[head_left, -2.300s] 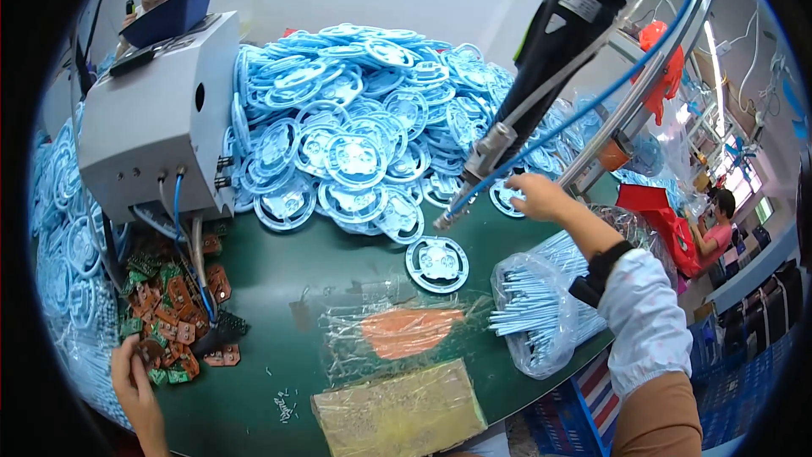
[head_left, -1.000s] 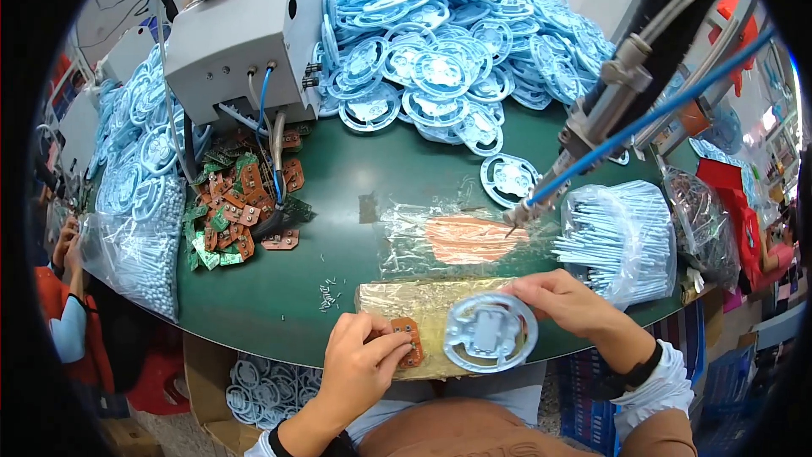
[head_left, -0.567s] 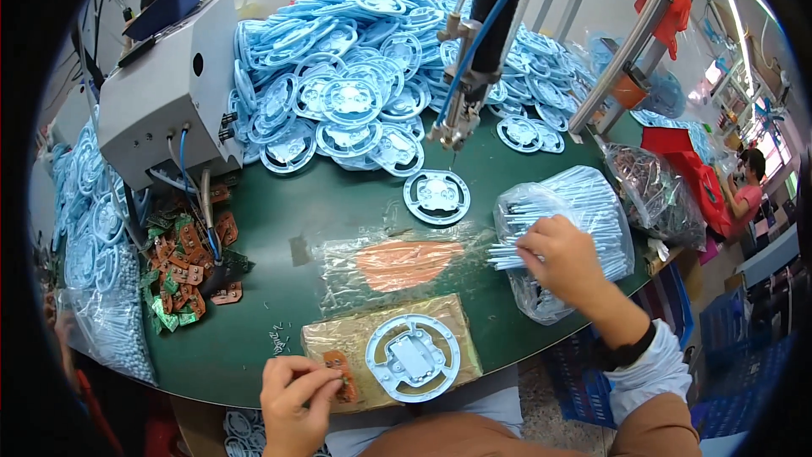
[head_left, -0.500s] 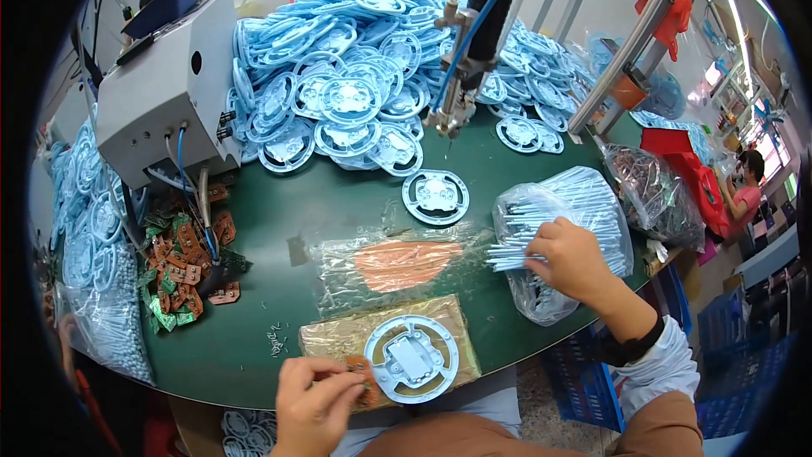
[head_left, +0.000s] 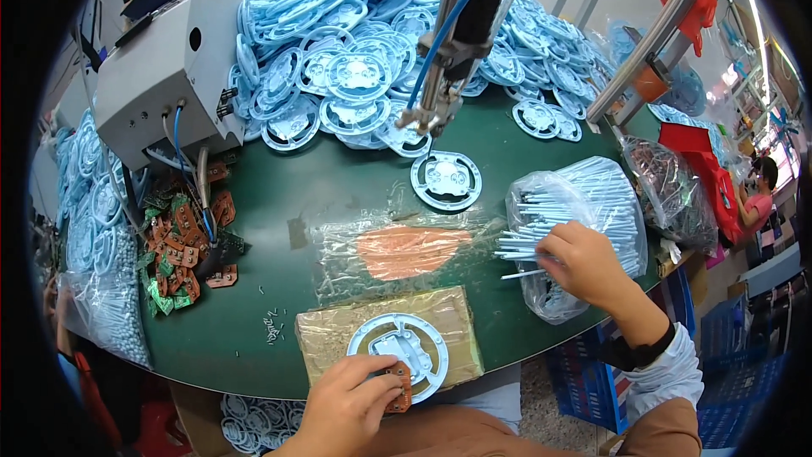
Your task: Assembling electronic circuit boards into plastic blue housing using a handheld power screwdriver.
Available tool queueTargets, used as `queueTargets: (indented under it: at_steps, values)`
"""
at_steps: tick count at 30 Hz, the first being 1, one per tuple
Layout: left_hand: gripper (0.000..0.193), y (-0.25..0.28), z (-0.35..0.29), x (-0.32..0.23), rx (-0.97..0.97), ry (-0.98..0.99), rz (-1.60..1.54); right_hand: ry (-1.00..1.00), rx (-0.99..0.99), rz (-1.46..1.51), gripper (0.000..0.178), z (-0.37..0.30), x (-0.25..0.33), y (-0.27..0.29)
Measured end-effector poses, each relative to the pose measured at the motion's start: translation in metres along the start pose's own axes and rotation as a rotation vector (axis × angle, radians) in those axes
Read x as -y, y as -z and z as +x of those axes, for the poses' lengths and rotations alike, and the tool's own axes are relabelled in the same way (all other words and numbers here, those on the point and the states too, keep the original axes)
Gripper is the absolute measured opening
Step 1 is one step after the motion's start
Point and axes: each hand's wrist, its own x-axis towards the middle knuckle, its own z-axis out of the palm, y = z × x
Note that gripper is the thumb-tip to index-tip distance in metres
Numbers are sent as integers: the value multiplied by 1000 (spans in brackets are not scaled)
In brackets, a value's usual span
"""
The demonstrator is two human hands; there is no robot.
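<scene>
Circuit board (head_left: pixel 403 387) in left hand (head_left: pixel 345 402) — right hand (head_left: pixel 585 264) at pale-blue sticks (head_left: pixel 607 203).

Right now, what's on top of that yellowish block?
A blue plastic wheel lies on the block. The left hand and its brown circuit board cover the wheel's lower left, so I can't see there.

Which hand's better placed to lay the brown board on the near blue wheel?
Your left hand, probably: it holds the brown board at the near wheel; your right hand is at the bagged sticks.
</scene>
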Motion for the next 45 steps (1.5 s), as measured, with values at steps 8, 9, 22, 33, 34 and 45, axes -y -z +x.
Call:
queueTargets:
  at_steps: [8, 9, 22, 33, 34, 45]
  values:
    - [16, 8, -6, 4, 35, -5, 46, 66, 74, -32, 12, 5, 4, 3]
    - [19, 8, -8, 4, 75, 59, 42, 75, 74, -26, 12, 5, 13, 6]
    - [21, 10, -18, 27, 39, -23, -111, -29, 273, 827, 8, -11, 95, -16]
    - [21, 23, -5, 30, 200, -103, -89, 106, 364, 601, 6, 7, 109, -11]
    - [21, 24, -4, 29, 226, -120, -107, 105, 366, 602, 6, 7, 109, -12]
    - [17, 15, 0, 9, -40, -31, 29, 113, 272, 592, 7, 4, 110, -17]
